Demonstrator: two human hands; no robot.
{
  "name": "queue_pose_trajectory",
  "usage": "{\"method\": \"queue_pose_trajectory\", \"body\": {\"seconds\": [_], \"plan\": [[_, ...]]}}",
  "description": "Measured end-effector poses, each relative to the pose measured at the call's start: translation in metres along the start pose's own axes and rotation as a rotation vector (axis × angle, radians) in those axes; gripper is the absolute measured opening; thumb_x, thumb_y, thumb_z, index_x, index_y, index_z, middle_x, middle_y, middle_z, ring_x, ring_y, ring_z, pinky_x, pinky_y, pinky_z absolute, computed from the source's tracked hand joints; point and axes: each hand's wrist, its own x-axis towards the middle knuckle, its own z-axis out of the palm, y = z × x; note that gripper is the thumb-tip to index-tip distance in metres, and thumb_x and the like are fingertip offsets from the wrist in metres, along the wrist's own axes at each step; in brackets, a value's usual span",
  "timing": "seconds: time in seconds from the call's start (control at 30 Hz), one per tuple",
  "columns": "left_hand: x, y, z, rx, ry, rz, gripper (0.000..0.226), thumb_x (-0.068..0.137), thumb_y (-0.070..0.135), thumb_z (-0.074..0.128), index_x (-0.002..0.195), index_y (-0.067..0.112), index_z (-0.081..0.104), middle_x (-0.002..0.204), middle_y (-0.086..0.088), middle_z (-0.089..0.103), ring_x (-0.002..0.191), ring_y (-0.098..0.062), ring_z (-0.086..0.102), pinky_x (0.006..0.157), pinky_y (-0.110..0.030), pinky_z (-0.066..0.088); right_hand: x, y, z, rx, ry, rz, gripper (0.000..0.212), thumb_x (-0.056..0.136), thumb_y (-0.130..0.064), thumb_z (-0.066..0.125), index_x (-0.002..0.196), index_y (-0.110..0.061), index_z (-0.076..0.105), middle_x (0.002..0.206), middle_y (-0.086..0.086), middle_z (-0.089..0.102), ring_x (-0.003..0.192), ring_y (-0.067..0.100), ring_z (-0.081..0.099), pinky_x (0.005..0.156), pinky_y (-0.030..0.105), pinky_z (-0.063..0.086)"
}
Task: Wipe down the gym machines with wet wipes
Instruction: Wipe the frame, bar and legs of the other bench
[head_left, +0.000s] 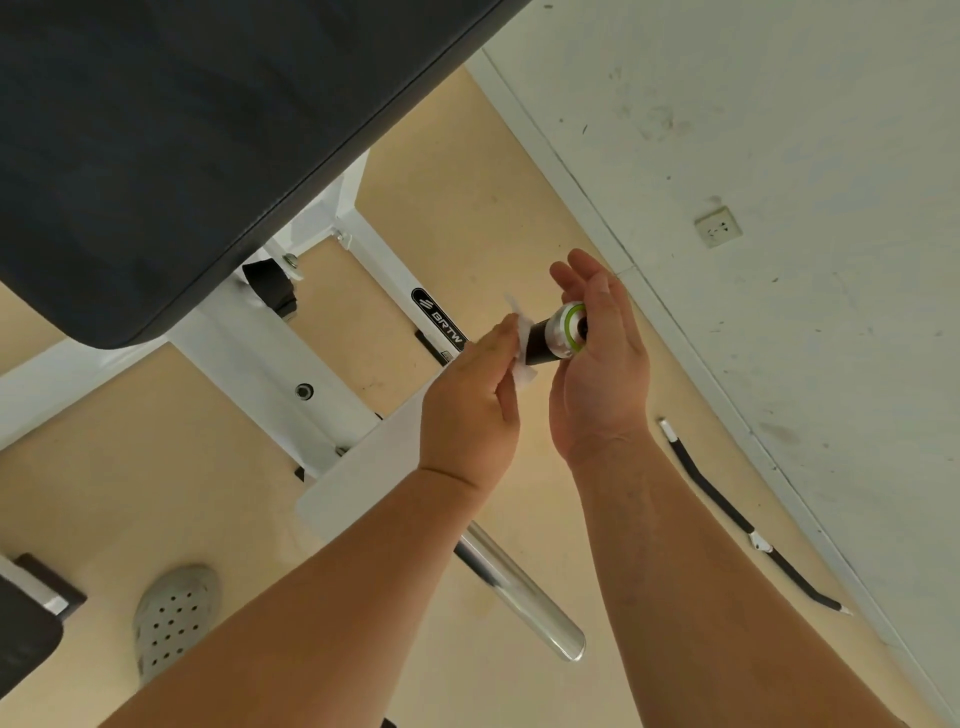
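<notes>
My left fingers (500, 339) press wipe (523, 370) round black handle (540, 343). My right fingers (577, 274) straight, wide, holding nothing, beside chrome green-ringed cap (567, 328). White frame (270, 358) label (442, 320) reads BRTW.

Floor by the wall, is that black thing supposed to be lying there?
Probably not. A black strip with white ends lies loose on the floor beside the wall, attached to nothing visible. The wall also looks scuffed.
</notes>
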Motion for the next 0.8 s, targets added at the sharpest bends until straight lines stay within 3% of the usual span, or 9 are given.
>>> {"method": "queue_pose_trajectory", "body": {"seconds": [0.1, 0.23, 0.3, 0.4, 0.53, 0.7, 0.8], "plan": [[0.009, -0.024, -0.002, 0.220, -0.061, 0.052, 0.034, 0.098, 0.013, 0.050, 0.126, 0.006, 0.067, 0.113, -0.010, 0.074, 0.098, -0.030, 0.070, 0.089, -0.043, 0.057, 0.002, 0.002, 0.002, -0.007, -0.001, -0.026, 0.030, 0.107, -0.030, 0.042, 0.121, -0.027, 0.068, 0.126, -0.008, 0.070, 0.128, 0.008, 0.056, 0.111, 0.030, 0.038], [0.024, -0.035, -0.008, 0.325, -0.064, 0.036, 0.016, 0.094, 0.014, 0.060, 0.093, 0.007, 0.074, 0.081, -0.009, 0.064, 0.074, -0.027, 0.057, 0.066, -0.040, 0.053, 0.002, 0.003, 0.002, -0.029, 0.009, -0.031, 0.030, 0.106, -0.029, 0.042, 0.119, -0.030, 0.069, 0.127, -0.009, 0.070, 0.128, 0.006, 0.056, 0.106, 0.027, 0.039], [0.024, -0.021, -0.012, 0.217, -0.050, -0.051, 0.016, 0.095, 0.013, 0.060, 0.092, 0.008, 0.075, 0.081, -0.008, 0.062, 0.075, -0.024, 0.056, 0.067, -0.039, 0.050, 0.001, 0.002, 0.001, -0.022, 0.012, -0.016, 0.030, 0.108, -0.027, 0.041, 0.119, -0.030, 0.069, 0.127, -0.009, 0.069, 0.127, 0.005, 0.056, 0.107, 0.027, 0.038], [0.021, 0.012, -0.018, -0.041, 0.007, -0.082, 0.019, 0.095, 0.015, 0.058, 0.096, 0.010, 0.076, 0.086, -0.003, 0.067, 0.080, -0.016, 0.061, 0.072, -0.026, 0.050, 0.000, 0.000, 0.002, 0.009, -0.004, 0.013, 0.030, 0.109, -0.027, 0.041, 0.122, -0.027, 0.068, 0.131, -0.008, 0.067, 0.126, 0.004, 0.057, 0.109, 0.030, 0.042], [0.022, 0.031, -0.019, -0.226, -0.007, -0.101, 0.022, 0.099, 0.008, 0.057, 0.107, 0.014, 0.076, 0.092, -0.003, 0.066, 0.087, -0.009, 0.061, 0.076, -0.014, 0.047, -0.001, -0.002, 0.002, 0.051, -0.009, 0.034, 0.031, 0.109, -0.026, 0.042, 0.123, -0.023, 0.069, 0.130, -0.005, 0.067, 0.117, 0.010, 0.061, 0.098, 0.029, 0.049], [0.024, 0.011, -0.010, -0.041, -0.004, 0.034, 0.023, 0.101, 0.011, 0.054, 0.111, 0.004, 0.074, 0.095, -0.006, 0.061, 0.082, -0.003, 0.050, 0.077, -0.004, 0.039, -0.001, -0.002, 0.000, 0.023, -0.007, 0.002, 0.031, 0.109, -0.025, 0.041, 0.124, -0.023, 0.068, 0.129, -0.007, 0.068, 0.123, 0.005, 0.058, 0.103, 0.026, 0.046], [0.024, -0.003, -0.007, 0.091, -0.047, 0.054, 0.026, 0.098, 0.015, 0.051, 0.103, 0.005, 0.074, 0.092, -0.007, 0.059, 0.078, -0.009, 0.050, 0.071, -0.010, 0.039, 0.001, 0.002, -0.002, -0.003, -0.004, -0.027, 0.031, 0.108, -0.027, 0.041, 0.122, -0.025, 0.069, 0.128, -0.008, 0.069, 0.128, 0.005, 0.056, 0.111, 0.029, 0.039]]}}
